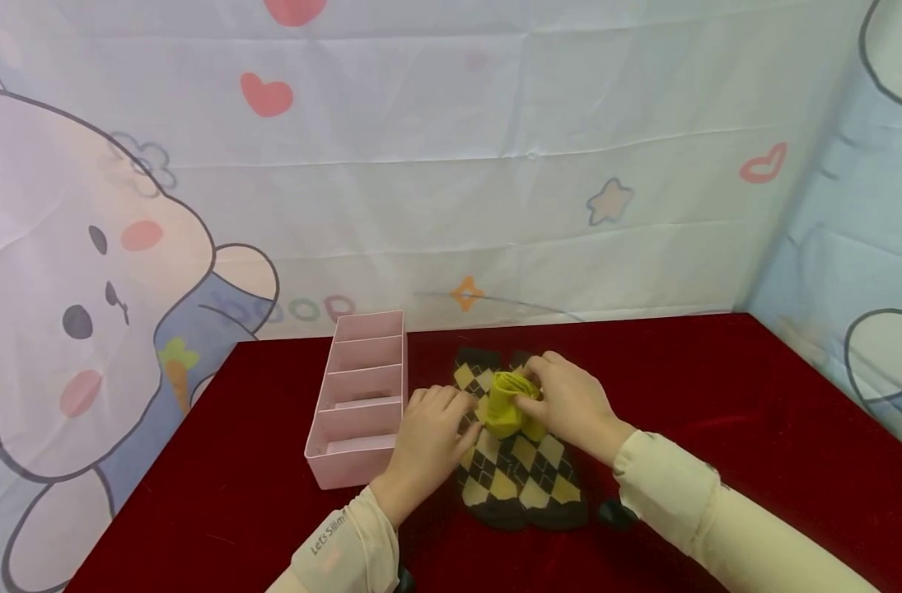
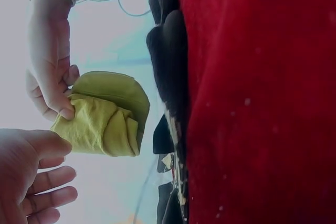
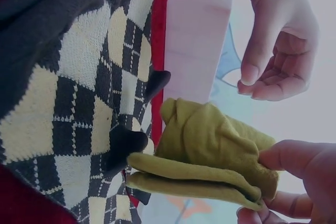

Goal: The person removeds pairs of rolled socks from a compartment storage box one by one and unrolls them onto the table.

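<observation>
Over the middle of the table my right hand (image 1: 572,403) pinches a bundle of folded yellow-green socks (image 1: 506,405) between thumb and fingers. In the right wrist view the bundle (image 3: 210,140) shows a wrinkled roll and two stacked layers along its lower edge. My left hand (image 1: 430,432) is beside the bundle with loosely bent fingers, and the right wrist view shows a gap between them. Beneath both hands lies a pair of black, yellow and cream argyle socks (image 1: 498,482), laid flat side by side and partly hidden by the bundle.
Left of the socks stands a pink box (image 1: 354,472) with several compartments in a row. Dark red velvet (image 1: 688,379) covers the table. A printed cloth backdrop (image 1: 436,198) hangs behind it and along the right side.
</observation>
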`<state>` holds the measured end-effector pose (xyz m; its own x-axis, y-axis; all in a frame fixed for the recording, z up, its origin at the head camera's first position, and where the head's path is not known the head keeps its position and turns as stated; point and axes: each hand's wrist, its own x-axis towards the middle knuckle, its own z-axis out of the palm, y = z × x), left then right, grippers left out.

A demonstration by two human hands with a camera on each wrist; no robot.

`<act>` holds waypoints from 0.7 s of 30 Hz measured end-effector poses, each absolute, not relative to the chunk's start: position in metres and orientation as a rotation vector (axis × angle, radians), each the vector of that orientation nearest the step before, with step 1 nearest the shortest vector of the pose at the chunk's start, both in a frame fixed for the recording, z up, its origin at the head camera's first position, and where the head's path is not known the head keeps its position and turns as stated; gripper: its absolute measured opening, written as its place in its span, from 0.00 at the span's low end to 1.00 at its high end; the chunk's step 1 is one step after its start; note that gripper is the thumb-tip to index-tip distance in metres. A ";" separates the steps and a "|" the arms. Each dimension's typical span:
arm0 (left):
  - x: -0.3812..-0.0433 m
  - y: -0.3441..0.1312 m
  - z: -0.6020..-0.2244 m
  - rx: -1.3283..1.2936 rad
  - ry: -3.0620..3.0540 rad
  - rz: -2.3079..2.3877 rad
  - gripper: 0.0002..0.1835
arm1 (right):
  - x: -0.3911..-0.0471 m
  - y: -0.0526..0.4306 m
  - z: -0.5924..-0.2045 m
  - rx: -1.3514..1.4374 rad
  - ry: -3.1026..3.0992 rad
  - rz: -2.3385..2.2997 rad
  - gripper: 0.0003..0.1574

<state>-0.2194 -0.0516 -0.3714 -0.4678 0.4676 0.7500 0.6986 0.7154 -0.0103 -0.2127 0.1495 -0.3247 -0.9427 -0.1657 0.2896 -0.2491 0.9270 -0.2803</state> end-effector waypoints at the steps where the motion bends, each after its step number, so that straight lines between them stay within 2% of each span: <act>1: -0.219 -0.051 -0.372 -0.891 -2.138 -0.386 0.13 | -0.211 0.151 -0.325 0.301 -2.827 0.464 0.17; 21: -0.206 -0.036 -0.377 -0.987 -2.114 -0.376 0.14 | -0.176 0.177 -0.322 0.281 -2.847 0.498 0.12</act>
<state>-0.2064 -0.0359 -0.3767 -0.4137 0.5282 0.7416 0.7516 0.6578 -0.0492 -0.1755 0.1772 -0.3219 -0.9534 -0.1465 0.2638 -0.2273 0.9236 -0.3086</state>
